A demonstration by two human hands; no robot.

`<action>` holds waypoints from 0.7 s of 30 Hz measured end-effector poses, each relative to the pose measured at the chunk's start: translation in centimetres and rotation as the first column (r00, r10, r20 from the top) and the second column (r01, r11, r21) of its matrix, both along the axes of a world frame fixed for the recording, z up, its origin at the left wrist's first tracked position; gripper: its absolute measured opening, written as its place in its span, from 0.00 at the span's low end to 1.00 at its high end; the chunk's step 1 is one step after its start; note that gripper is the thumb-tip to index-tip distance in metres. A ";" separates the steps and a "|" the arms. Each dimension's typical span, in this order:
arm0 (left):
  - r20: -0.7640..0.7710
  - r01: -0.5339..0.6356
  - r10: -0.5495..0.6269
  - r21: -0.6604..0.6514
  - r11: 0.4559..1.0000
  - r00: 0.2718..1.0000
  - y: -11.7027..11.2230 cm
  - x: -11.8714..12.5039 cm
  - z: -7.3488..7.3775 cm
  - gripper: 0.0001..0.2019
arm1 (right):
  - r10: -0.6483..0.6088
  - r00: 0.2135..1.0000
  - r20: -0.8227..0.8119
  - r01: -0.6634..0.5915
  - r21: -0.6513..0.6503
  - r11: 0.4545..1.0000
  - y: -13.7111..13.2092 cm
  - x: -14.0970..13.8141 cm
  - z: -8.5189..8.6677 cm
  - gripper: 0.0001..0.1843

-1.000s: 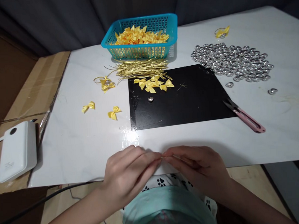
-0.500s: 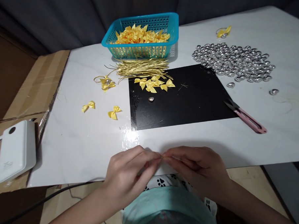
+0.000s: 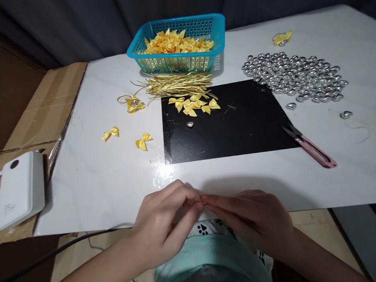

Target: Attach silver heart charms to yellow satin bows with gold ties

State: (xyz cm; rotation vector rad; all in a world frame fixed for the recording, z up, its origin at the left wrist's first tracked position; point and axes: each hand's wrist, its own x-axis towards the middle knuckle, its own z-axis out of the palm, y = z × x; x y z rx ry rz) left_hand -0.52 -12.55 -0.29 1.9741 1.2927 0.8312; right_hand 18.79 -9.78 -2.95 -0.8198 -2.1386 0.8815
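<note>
My left hand (image 3: 166, 212) and my right hand (image 3: 253, 211) meet fingertip to fingertip at the table's front edge. Both are closed in a pinch on a thin gold strand, now almost hidden by the fingers. Ahead lies a black mat (image 3: 228, 133) bearing several yellow ribbon bows (image 3: 191, 105) and one silver heart bead (image 3: 190, 124). Two loose bows, one a yellow bow (image 3: 143, 141), lie left of the mat. A gold cord loop with a bow and silver bead (image 3: 134, 103) sits farther back.
A teal basket (image 3: 176, 62) of yellow bows stands at the back, behind a bundle of gold ties (image 3: 179, 85). Silver heart beads (image 3: 294, 76) are heaped at right. Pink-handled snips (image 3: 316, 152) overlap the mat's right edge. A white power bank (image 3: 20, 190) is at left.
My right hand has turned and its fingers have straightened, covering the gold strand seen earlier along them. The fingertips of both hands have shifted slightly left and stay together.
</note>
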 end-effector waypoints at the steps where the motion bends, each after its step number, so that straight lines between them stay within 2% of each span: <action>1: 0.020 -0.002 0.002 -0.014 1.000 1.000 0.0 0.0 0.0 0.06 | 0.005 1.000 0.002 -0.005 0.015 1.000 0.0 0.0 0.1 0.12; 7: 0.031 -0.014 0.017 -0.087 0.996 0.999 0.0 0.0 -0.1 0.07 | -0.035 0.998 0.053 0.038 -0.061 0.997 -0.1 -0.2 0.1 0.09; 13: -0.039 -0.034 0.033 -0.009 0.999 0.999 0.4 0.5 -0.3 0.06 | -0.110 0.988 0.107 0.113 -0.022 0.993 -0.1 -0.2 -0.2 0.09; 17: -0.073 -0.022 0.027 0.066 0.998 0.997 1.5 0.6 -0.3 0.05 | -0.154 0.982 0.106 0.159 -0.039 0.986 0.2 -0.3 0.0 0.09; 19: -0.180 -0.031 0.057 0.142 0.989 0.982 2.6 0.7 -0.4 0.04 | -0.231 0.969 0.085 0.234 -0.036 0.971 0.5 -0.2 0.0 0.07; 21: -0.369 -0.088 0.160 0.203 0.975 0.915 3.8 0.8 -0.8 0.06 | -0.317 0.947 0.056 0.320 -0.035 0.947 0.9 -0.1 -0.1 0.06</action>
